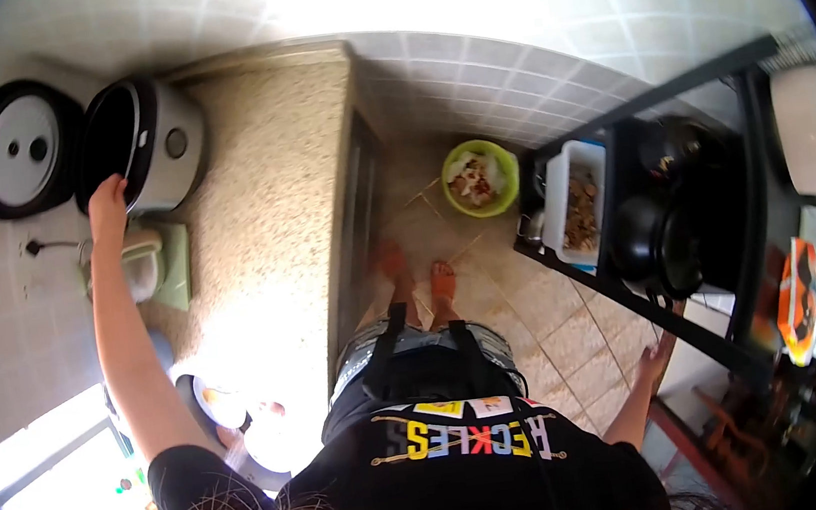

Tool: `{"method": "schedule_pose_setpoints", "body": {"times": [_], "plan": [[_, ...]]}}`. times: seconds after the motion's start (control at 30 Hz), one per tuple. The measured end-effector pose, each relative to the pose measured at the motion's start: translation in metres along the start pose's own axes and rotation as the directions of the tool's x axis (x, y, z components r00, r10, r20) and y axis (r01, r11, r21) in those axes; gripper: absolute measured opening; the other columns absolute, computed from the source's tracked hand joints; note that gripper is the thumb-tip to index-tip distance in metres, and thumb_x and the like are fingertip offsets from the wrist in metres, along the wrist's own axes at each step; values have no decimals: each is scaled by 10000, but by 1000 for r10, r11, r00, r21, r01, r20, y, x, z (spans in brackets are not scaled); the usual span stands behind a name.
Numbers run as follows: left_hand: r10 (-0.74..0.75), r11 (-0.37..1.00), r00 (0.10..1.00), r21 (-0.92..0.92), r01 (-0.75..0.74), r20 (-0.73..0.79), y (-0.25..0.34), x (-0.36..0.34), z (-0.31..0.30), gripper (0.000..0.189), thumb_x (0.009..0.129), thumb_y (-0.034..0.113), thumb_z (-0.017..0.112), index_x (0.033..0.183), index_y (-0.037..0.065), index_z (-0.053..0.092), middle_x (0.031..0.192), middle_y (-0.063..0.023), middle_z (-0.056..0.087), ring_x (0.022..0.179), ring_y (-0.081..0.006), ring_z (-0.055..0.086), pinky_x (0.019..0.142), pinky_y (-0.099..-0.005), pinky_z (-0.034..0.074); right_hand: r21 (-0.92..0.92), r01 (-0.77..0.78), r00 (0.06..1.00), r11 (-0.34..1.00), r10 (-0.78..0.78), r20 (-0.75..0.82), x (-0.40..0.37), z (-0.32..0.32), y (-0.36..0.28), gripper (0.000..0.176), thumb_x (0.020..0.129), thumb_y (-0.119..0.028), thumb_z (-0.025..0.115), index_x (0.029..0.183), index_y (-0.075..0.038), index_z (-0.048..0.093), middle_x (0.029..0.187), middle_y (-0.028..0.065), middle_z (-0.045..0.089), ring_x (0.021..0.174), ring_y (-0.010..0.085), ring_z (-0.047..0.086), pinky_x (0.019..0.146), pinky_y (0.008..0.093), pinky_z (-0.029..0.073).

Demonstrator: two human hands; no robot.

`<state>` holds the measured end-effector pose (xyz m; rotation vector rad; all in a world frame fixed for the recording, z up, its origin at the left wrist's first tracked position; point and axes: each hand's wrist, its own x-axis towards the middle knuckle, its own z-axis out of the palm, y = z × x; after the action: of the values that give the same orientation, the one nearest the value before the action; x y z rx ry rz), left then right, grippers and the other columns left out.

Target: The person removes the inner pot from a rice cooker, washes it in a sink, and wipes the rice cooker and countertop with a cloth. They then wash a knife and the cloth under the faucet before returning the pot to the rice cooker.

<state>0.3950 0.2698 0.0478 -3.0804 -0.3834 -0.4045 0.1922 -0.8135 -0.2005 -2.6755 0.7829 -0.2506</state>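
Observation:
My left hand (pixel 108 207) reaches to the rice cooker (pixel 176 145) on the counter, its fingers pinched at the near edge of the dark inner pot (pixel 108 133). The cooker's round lid (pixel 22 150) stands swung open toward the wall. What lies inside the pot is too dark to make out. My right hand (pixel 654 360) hangs out to the side, close to the lower edge of the black shelf rack, with its fingers apart and nothing seen in them.
A speckled counter (pixel 258 131) runs along the left. On the floor ahead stands a lime-green basin (pixel 515 182) with scraps in it. The black rack (pixel 597 279) at right holds a white bin (pixel 553 228), black pots (pixel 663 241) and an orange packet (pixel 798 301).

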Motion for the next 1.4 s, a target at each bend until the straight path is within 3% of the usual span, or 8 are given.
{"method": "schedule_pose_setpoints", "body": {"times": [0.33,0.4,0.53,0.73,1.0,1.13,1.27,1.4], "plan": [[41,983,996,183,-27,-73,-28,-29,-8,153,845,153,552,950,59,610,964,-130,617,941,-355,535,819,-432,426,-9,-404,698,915,315,643,-85,20,31,304,827,-160,562,1101,-30,557,989,93,596,879,196,571,709,354,454],[16,963,998,269,2,-66,-36,-31,-7,188,861,188,541,996,79,614,1056,-127,599,1002,-348,520,857,-426,425,-89,-725,443,683,561,699,-94,-2,-38,331,850,-174,550,1168,-90,520,973,53,579,866,174,550,657,325,425],[-293,898,956,343,276,-2,-37,-36,-8,341,895,293,517,1212,173,550,1294,-134,493,1185,-340,436,957,-412,405,-101,-689,385,718,481,788,-100,4,-48,377,850,-189,545,1217,-131,482,981,44,560,873,173,548,657,331,419],[-174,963,959,164,213,-222,46,-74,-60,483,889,183,501,1358,210,388,1255,-150,518,1140,-325,495,917,-415,438,-79,-638,290,766,334,897,-71,57,-69,375,830,-191,570,1193,-134,494,954,58,564,868,195,577,699,344,457],[-397,909,864,-6,416,-309,87,-335,-92,424,836,51,534,1244,165,534,1012,-156,639,842,-292,636,707,-371,511,124,-295,210,947,-63,976,-38,138,-238,308,837,-227,586,1107,-84,545,864,44,611,760,156,611,619,281,474],[-894,442,393,-282,851,-216,102,-481,-116,279,859,82,544,1132,79,603,922,-129,672,763,-172,654,659,-289,521,233,-201,38,952,-230,973,-27,183,-303,241,889,-127,518,1124,-79,541,854,31,595,714,126,582,595,240,461],[-991,-129,-97,-849,512,93,86,-620,-118,218,870,55,501,1058,-1,593,898,-130,651,813,-193,643,692,-278,540,308,130,76,942,-320,945,-45,183,-382,229,917,-188,506,1126,-104,542,936,37,607,777,117,586,638,253,477],[-924,-346,-270,-893,286,272,94,-682,-127,285,863,32,477,1139,-31,514,1029,-221,604,919,-294,634,781,-343,555,468,238,39,851,-490,871,-90,163,-455,237,912,-148,520,1138,-85,552,911,26,614,789,91,573,666,217,457]]}}
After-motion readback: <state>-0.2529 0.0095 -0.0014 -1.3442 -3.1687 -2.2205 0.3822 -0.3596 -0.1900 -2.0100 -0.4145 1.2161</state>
